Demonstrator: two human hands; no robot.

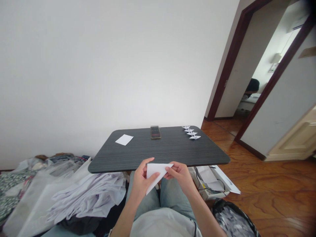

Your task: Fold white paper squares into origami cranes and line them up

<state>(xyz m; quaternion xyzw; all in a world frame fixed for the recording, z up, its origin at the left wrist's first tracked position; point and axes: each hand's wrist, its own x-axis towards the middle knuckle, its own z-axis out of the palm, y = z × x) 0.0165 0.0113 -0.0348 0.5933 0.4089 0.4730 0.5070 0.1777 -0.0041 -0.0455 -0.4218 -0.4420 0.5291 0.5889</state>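
One folded white paper triangle [154, 171], left hand [141, 180] gripping it, right hand [179, 176] pinching it

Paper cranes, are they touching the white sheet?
No, the paper cranes sit at the right end of the table, the white sheet at its left.

Dark grey wood-grain tabletop [158, 154] with rounded corners, far edge against white wall. On it: flat white rectangular paper sheet [124, 140] at left, small clear rectangular box [155, 132] mid-rear, four white origami cranes [191, 132] in slanted row at right.
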